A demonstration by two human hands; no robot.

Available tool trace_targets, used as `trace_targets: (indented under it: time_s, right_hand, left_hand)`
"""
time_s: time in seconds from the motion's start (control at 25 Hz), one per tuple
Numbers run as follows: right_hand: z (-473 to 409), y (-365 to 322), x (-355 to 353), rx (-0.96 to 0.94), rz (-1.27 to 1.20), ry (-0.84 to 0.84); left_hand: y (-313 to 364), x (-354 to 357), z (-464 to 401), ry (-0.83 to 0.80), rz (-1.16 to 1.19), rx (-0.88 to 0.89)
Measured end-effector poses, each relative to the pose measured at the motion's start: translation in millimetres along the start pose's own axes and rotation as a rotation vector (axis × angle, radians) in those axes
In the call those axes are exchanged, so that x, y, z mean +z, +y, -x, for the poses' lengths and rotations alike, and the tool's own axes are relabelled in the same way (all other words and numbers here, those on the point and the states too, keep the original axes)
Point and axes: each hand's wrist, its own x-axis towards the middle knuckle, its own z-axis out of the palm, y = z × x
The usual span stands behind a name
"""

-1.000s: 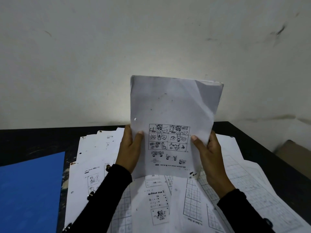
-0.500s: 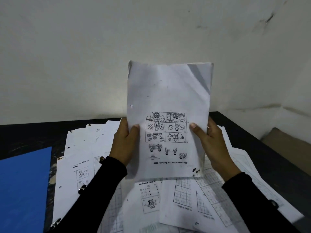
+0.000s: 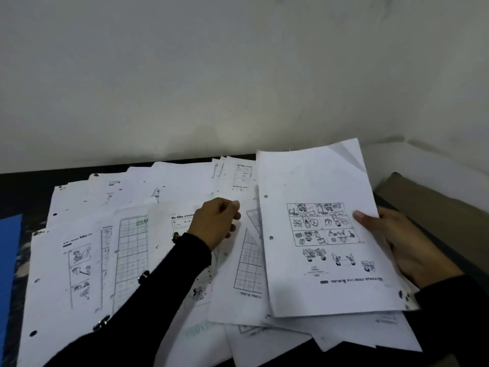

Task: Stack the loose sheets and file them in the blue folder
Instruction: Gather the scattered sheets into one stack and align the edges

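A stack of sheets (image 3: 312, 181), topped by a page with a cartoon grid, lies tilted low over the right side of the table, and my right hand (image 3: 404, 242) grips its right edge. My left hand (image 3: 217, 223) hovers over the loose sheets (image 3: 127, 250) spread across the table's middle, its fingers curled and pinched together; whether they pinch a sheet is unclear. Only a strip of the blue folder (image 3: 9, 260) shows at the far left edge.
The black table (image 3: 23, 186) runs up against a white wall (image 3: 238, 75). A brown cardboard box (image 3: 439, 205) sits off the table's right side. Loose sheets overhang the near edge.
The stack came down from upright in both hands to lying low on the right. My left hand let go and moved left over the loose sheets. The view shifted left and down.
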Motion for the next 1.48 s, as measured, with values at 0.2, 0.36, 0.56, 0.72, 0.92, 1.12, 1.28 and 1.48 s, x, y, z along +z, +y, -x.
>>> trace_targets:
  time_s: [0.2, 0.36, 0.56, 0.72, 0.92, 1.12, 1.28, 1.48]
  right_hand:
    - [1.8, 18.3, -29.6, 0.117, 0.033, 0.023]
    - [-0.3, 26.2, -35.7, 0.135, 0.017, 0.025]
    - [-1.6, 29.7, -38.3, 0.133, 0.016, 0.038]
    - [-2.6, 31.2, -37.6, 0.127, 0.018, 0.046]
    - [-2.2, 32.3, -36.8, 0.135, 0.001, 0.040]
    - [-0.8, 31.5, -35.8, 0.138, 0.011, 0.048]
    - [0.0, 30.7, -35.2, 0.136, -0.001, 0.034]
    - [1.1, 29.7, -33.7, 0.143, -0.008, 0.024]
  left_hand:
    - [-14.3, 19.6, -31.6, 0.058, -0.434, 0.041]
    - [-14.5, 37.5, -56.5, 0.069, -0.676, 0.019]
    - [-25.8, 43.1, -70.2, 0.154, -0.696, -0.030]
    - [-22.3, 38.2, -79.6, 0.132, -0.640, -0.095]
    - [-19.5, 35.3, -84.6, 0.065, -0.628, -0.113]
    - [-14.6, 33.8, -88.1, 0.023, -0.663, -0.127]
    - [-8.6, 34.9, -93.3, -0.019, -0.711, -0.146]
    - [-3.5, 36.6, -90.0, 0.009, -0.723, -0.106]
